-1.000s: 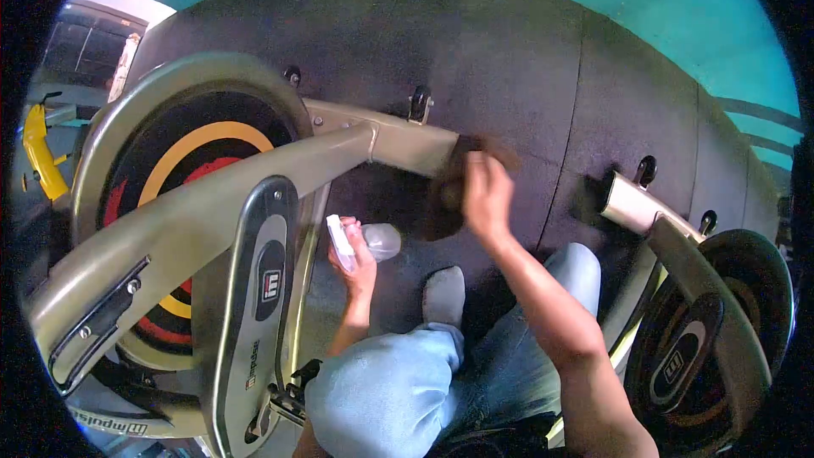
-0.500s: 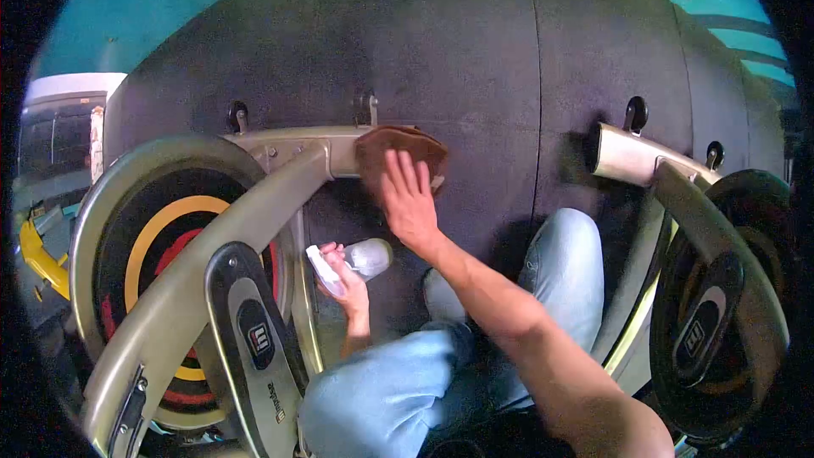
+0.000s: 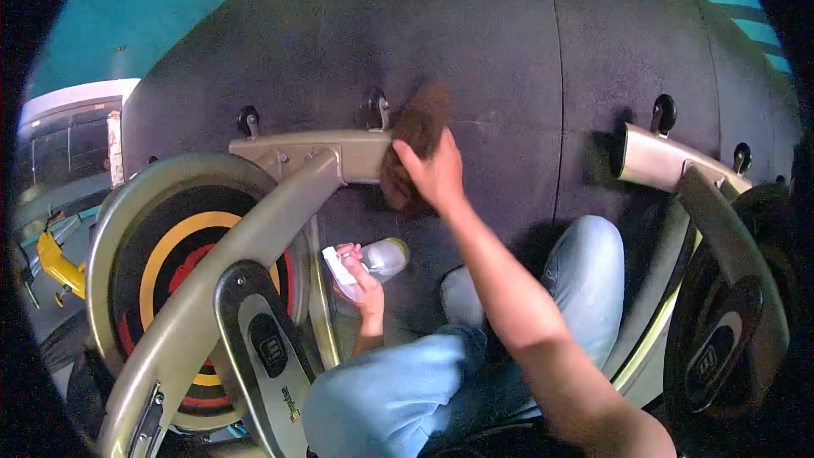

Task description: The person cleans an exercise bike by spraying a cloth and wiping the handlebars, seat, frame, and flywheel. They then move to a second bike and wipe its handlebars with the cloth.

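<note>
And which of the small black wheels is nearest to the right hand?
The wheel beside the brown cloth, on the left crossbar: its neighbour sits further left, and the wheels on the right crossbar are farther away.

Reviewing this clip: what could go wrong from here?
The brown cloth, partly beyond the end of the base bar, might slip off. The right hand could knock the nearby wheel. The left hand might accidentally squeeze the spray bottle, wetting the floor.
</note>
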`<state>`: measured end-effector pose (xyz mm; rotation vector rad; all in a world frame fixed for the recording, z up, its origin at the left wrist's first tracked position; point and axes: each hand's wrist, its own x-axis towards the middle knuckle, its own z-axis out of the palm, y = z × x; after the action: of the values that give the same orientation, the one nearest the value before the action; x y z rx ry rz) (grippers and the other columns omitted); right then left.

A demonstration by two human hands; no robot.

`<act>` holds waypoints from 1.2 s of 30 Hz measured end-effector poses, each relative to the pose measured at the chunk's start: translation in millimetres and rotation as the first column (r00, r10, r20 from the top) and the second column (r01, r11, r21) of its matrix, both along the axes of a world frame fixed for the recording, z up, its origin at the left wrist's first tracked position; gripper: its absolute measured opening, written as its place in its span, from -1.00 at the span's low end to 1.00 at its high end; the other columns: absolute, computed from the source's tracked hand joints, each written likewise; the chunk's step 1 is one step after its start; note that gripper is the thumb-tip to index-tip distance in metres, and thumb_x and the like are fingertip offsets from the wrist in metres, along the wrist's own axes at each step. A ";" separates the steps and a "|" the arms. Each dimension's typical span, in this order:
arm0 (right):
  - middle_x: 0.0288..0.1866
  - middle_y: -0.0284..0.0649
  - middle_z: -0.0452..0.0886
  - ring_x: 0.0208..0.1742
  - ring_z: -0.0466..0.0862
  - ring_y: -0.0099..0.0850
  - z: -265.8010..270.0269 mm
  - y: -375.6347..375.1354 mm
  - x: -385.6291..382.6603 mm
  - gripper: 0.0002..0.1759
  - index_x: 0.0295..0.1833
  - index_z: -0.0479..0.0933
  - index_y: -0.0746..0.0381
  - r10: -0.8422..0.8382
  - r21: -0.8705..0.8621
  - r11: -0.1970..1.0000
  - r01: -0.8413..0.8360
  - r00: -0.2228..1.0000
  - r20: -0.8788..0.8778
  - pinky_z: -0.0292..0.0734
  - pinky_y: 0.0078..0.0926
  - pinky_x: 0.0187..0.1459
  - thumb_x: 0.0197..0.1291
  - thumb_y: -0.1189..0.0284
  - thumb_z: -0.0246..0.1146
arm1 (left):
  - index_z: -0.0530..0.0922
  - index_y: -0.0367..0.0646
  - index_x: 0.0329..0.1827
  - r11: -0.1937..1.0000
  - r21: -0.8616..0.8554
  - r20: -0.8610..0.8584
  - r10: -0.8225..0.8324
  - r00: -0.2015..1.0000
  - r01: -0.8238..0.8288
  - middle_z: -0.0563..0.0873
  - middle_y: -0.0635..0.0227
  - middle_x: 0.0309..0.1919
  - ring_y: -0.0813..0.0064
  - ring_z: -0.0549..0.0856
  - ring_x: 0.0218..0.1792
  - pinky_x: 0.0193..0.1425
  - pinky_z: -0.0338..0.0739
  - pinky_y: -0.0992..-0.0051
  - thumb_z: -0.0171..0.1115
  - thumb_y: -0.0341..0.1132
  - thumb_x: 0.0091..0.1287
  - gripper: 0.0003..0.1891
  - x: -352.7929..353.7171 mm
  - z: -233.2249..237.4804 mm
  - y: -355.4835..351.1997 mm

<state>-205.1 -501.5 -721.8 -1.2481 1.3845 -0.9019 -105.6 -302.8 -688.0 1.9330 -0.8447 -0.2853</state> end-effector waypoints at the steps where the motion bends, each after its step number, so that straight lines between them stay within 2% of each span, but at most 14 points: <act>1: 0.17 0.16 0.50 0.23 0.46 0.13 -18.9 24.4 12.2 -0.25 0.27 0.34 0.39 -0.133 -0.099 0.988 0.120 0.982 -0.135 0.35 -0.10 0.28 0.08 0.17 0.41 | 0.43 -0.29 -0.09 1.000 0.001 0.007 -0.002 1.000 0.002 0.49 0.27 -0.29 0.44 0.55 -0.23 0.10 0.55 0.32 -0.06 -0.15 0.53 -0.69 -1.1 2.5 -1.2; 2: 0.26 0.18 0.42 0.36 0.32 0.18 -3.0 34.7 6.6 -0.28 0.28 0.31 0.47 -0.077 -0.067 0.995 0.077 0.997 0.007 0.23 -0.06 0.38 0.14 0.23 0.36 | 0.42 -0.29 -0.10 1.000 0.025 0.009 -0.003 1.000 0.003 0.49 0.27 -0.30 0.44 0.55 -0.24 0.10 0.55 0.32 -0.06 -0.15 0.53 -0.69 -2.8 4.9 -2.0; 9: 0.24 0.14 0.46 0.46 0.23 0.07 16.2 -1.0 46.2 -0.45 0.16 0.45 0.47 -0.130 -0.307 0.951 0.016 0.926 -0.355 0.11 0.06 0.43 0.17 0.30 0.31 | 0.41 -0.26 -0.17 0.997 -0.013 0.078 -0.074 0.994 0.075 0.49 0.25 -0.30 0.33 0.56 -0.19 0.06 0.56 0.30 -0.07 -0.13 0.52 -0.68 5.9 -4.3 8.4; 12: 0.13 0.27 0.53 0.26 0.49 0.08 18.8 -71.1 85.3 -0.36 0.08 0.51 0.47 -0.041 -0.133 0.989 0.057 0.992 0.123 0.36 -0.08 0.28 0.31 0.02 0.15 | 0.43 -0.25 -0.21 0.999 -0.027 0.091 -0.028 0.995 0.031 0.52 0.22 -0.33 0.24 0.61 -0.17 0.02 0.56 0.28 -0.03 -0.12 0.49 -0.68 -0.4 0.8 4.6; 15: 0.10 0.04 0.64 0.14 0.64 -0.05 47.5 -136.8 94.7 -0.42 0.03 0.64 0.27 0.666 0.253 0.743 -0.619 0.647 -0.371 0.54 -0.21 0.15 0.13 -0.01 0.24 | 0.40 -0.23 -0.15 0.993 0.008 0.054 -0.121 0.991 0.121 0.49 0.24 -0.23 0.31 0.57 -0.10 0.09 0.49 0.29 -0.05 -0.19 0.49 -0.76 -0.1 10.7 -1.3; 18: 0.11 -0.04 0.66 0.17 0.64 -0.10 48.5 -146.4 102.2 -0.52 -0.02 0.69 0.20 0.759 0.247 0.575 -0.780 0.395 -0.518 0.56 -0.11 0.10 0.13 0.06 0.23 | 0.41 -0.21 -0.19 0.996 0.011 0.038 -0.087 0.995 0.087 0.50 0.23 -0.23 0.31 0.58 -0.10 0.09 0.47 0.32 -0.04 -0.18 0.49 -0.75 -1.4 8.0 0.2; 20: -0.08 -0.01 0.70 0.06 0.65 -0.03 57.2 -108.6 95.7 -0.67 -0.12 0.72 0.18 0.601 0.060 0.584 -0.809 0.382 -0.703 0.47 0.04 0.17 0.18 0.28 0.12 | 0.42 -0.21 -0.21 0.997 0.020 0.018 -0.079 0.997 0.078 0.49 0.24 -0.24 0.31 0.58 -0.13 0.10 0.47 0.31 -0.03 -0.17 0.49 -0.74 -1.8 12.2 -2.1; 21: -0.16 -0.02 0.69 0.16 0.55 0.01 41.3 -74.0 87.0 -0.68 -0.21 0.71 0.20 0.235 -0.246 0.551 -0.797 0.431 -0.871 0.26 0.14 0.31 0.18 0.33 0.07 | 0.42 -0.22 -0.21 0.998 0.016 0.009 -0.067 0.998 0.066 0.50 0.23 -0.24 0.31 0.59 -0.13 0.08 0.47 0.32 -0.03 -0.17 0.48 -0.73 0.0 8.7 -0.2; 22: -0.09 0.00 0.67 0.32 0.41 0.00 35.1 -57.0 79.5 -0.66 -0.22 0.68 0.29 0.182 -0.362 0.537 -0.761 0.524 -0.832 0.03 0.12 0.44 0.17 0.34 0.05 | 0.43 -0.22 -0.22 0.999 0.010 0.000 -0.050 0.999 0.050 0.52 0.22 -0.25 0.31 0.59 -0.14 0.07 0.47 0.33 -0.03 -0.17 0.48 -0.73 0.0 6.0 0.7; 26: 0.14 0.04 0.58 0.41 0.34 -0.04 14.9 3.7 45.3 -0.48 0.10 0.54 0.42 0.330 -0.535 0.535 -0.654 0.744 -0.581 -0.03 0.05 0.50 0.00 0.39 0.23 | 0.44 -0.23 -0.26 0.996 0.084 0.049 -0.024 0.998 0.020 0.59 0.20 -0.26 0.35 0.60 -0.16 0.01 0.48 0.36 -0.03 -0.19 0.44 -0.74 -4.5 19.8 -3.8; 30: 0.24 0.01 0.54 0.44 0.32 -0.08 26.4 35.2 28.8 -0.48 0.21 0.49 0.36 0.382 -0.468 0.543 -0.697 0.702 -0.601 -0.05 0.00 0.52 0.16 0.32 0.21 | 0.46 -0.23 -0.21 0.999 0.012 -0.037 0.032 0.999 -0.032 0.60 0.25 -0.24 0.40 0.61 -0.19 -0.06 0.49 0.40 0.05 -0.19 0.42 -0.75 -6.2 11.8 5.3; 32: 0.23 0.05 0.52 0.35 0.41 -0.02 22.8 44.3 53.8 -0.52 0.23 0.47 0.31 0.422 -0.439 0.754 -0.488 0.873 -0.246 0.01 0.02 0.49 0.24 0.32 0.20 | 0.48 -0.22 -0.19 0.998 0.017 -0.017 0.057 0.998 -0.057 0.60 0.26 -0.23 0.43 0.61 -0.20 -0.06 0.49 0.41 0.07 -0.15 0.43 -0.73 -6.5 8.9 9.1; 34: 0.21 0.17 0.51 0.34 0.38 0.12 34.5 39.7 100.5 -0.45 0.23 0.45 0.37 0.329 -0.042 0.944 -0.327 0.925 0.191 0.14 -0.04 0.43 0.35 0.13 0.12 | 0.54 -0.26 -0.13 0.995 0.029 -0.011 0.091 0.996 -0.091 0.65 0.21 -0.24 0.31 0.65 -0.24 -0.10 0.54 0.35 0.12 -0.12 0.42 -0.68 -0.9 -6.2 19.2; 36: 0.19 0.22 0.49 0.29 0.38 0.17 49.0 28.5 134.2 -0.40 0.19 0.46 0.39 0.277 -0.083 0.961 -0.265 0.938 0.206 0.23 -0.07 0.34 0.35 0.05 0.08 | 0.55 -0.28 -0.13 0.990 0.055 0.013 0.129 0.992 -0.129 0.66 0.17 -0.25 0.27 0.66 -0.22 -0.09 0.54 0.31 0.11 -0.14 0.43 -0.69 -5.1 -2.7 18.4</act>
<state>-70.9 -473.0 -672.8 -1.3030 0.9936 -0.8575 -110.7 -284.4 -690.8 2.0332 -0.7211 -0.2242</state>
